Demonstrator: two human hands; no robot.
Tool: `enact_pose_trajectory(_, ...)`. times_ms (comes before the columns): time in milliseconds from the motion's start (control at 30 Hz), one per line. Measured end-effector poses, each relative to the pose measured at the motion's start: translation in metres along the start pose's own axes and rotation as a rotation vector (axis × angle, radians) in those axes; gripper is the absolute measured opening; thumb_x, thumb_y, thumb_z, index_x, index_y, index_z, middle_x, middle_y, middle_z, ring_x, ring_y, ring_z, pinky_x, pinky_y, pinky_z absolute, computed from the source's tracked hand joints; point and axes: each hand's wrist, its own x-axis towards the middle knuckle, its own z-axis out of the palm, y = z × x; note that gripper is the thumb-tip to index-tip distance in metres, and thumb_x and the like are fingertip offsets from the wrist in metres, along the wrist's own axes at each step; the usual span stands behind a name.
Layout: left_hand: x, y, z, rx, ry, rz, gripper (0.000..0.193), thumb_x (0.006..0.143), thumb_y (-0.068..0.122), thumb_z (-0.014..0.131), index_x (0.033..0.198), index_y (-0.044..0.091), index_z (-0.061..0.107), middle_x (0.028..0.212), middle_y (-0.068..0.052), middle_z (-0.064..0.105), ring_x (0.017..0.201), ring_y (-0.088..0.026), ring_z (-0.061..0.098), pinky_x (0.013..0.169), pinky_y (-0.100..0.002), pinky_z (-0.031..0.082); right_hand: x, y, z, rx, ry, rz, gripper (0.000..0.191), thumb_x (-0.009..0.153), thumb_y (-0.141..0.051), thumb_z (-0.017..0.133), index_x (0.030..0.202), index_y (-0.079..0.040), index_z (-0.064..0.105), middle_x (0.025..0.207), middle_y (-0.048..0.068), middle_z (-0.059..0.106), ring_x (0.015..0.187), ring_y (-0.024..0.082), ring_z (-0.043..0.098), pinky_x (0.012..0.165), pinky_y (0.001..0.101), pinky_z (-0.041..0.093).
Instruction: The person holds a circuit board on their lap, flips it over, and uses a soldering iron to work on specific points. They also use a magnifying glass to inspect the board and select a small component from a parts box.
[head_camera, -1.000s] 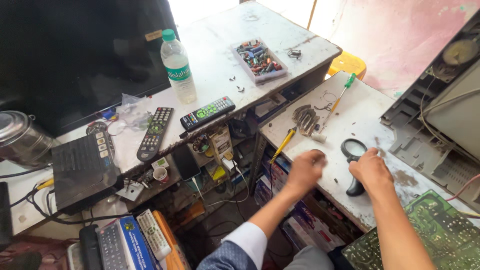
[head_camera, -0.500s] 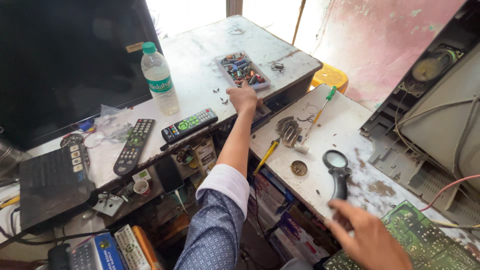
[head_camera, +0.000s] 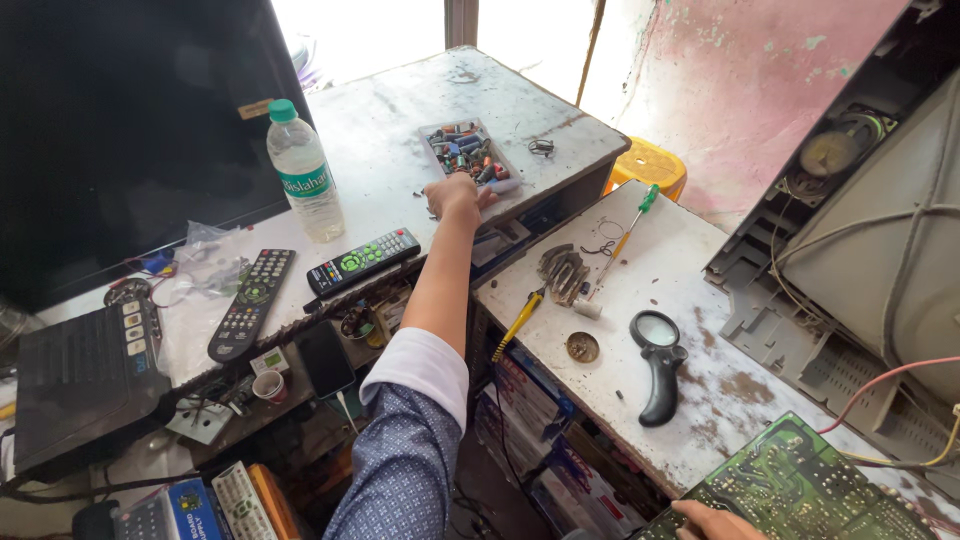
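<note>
two hands are showing: the left hand (head_camera: 455, 195) is resting at the near edge of one small parts tray (head_camera: 468, 155), and the right hand (head_camera: 715, 522) is touching one green circuit board (head_camera: 800, 490). one plastic water bottle (head_camera: 303, 175) is standing on the worn table (head_camera: 400, 130). two remote controls are lying on that table, a long dark one (head_camera: 250, 303) and a shorter one with green buttons (head_camera: 362, 261), while a third remote (head_camera: 236, 500) is sitting lower down. one black magnifying glass (head_camera: 657, 360) is lying on the right bench (head_camera: 700, 400), along with one green-handled screwdriver (head_camera: 625, 237) and one yellow-handled tool (head_camera: 518, 322). one yellow stool (head_camera: 648, 165) is standing behind.
</note>
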Motion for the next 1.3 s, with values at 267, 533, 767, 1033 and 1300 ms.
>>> enact_pose_trajectory(267,-0.011,0.004,-0.002,-0.178,0.003,-0.027,0.036,0.096,0.005,0.057,0.123,-0.016,0.046,0.11,-0.032,0.063,0.062,-0.038,0.074,0.05,-0.034,0.061,0.004,-0.006,0.003,0.036,-0.375,0.002,0.05,0.081,-0.022,0.076,0.127,-0.04,0.074,0.088,-0.003,0.082,0.093,0.014,0.077,0.096,0.0274,0.059)
enact_pose_trajectory(533,-0.017,0.014,-0.018,-0.227,-0.186,0.057,0.023,0.094,0.0,0.052,0.11,-0.016,0.056,0.102,-0.032,0.066,0.064,-0.039,0.074,0.047,-0.034,0.063,-0.04,-0.027,0.011,0.049,0.051,0.01,0.037,0.071,-0.028,0.089,0.107,-0.033,0.08,0.07,-0.002,0.079,0.076,0.015,0.076,0.075,0.0281,0.064)
enact_pose_trajectory(767,-0.037,0.024,-0.075,-0.109,-0.551,0.129,0.021,0.094,-0.003,0.049,0.103,-0.017,0.062,0.088,-0.022,0.06,0.068,-0.038,0.077,0.048,-0.028,0.061,-0.05,-0.125,-0.06,0.075,0.272,0.167,0.026,0.08,-0.025,0.085,0.106,-0.026,0.08,0.09,0.004,0.082,0.083,0.015,0.08,0.077,0.0318,0.064)
enact_pose_trajectory(1033,-0.17,0.017,-0.229,0.363,-0.809,0.008,0.034,0.09,0.005,0.047,0.116,-0.01,0.063,0.09,-0.02,0.071,0.067,-0.029,0.073,0.053,-0.028,0.059,-0.043,-0.224,-0.118,1.074,0.062,0.163,0.058,0.099,-0.034,0.052,0.142,0.004,0.047,0.117,0.024,0.073,0.099,0.031,0.077,0.083,0.0399,0.062)
enact_pose_trajectory(1300,-0.3,-0.081,-0.349,0.517,-1.064,-0.567,0.055,0.089,0.001,0.045,0.142,-0.003,0.059,0.089,-0.018,0.077,0.063,-0.023,0.074,0.057,-0.031,0.064,-0.153,-0.247,-0.072,1.802,0.367,0.178,0.052,0.11,-0.029,0.049,0.15,0.003,0.041,0.139,0.017,0.061,0.122,0.027,0.063,0.103,0.0447,0.051)
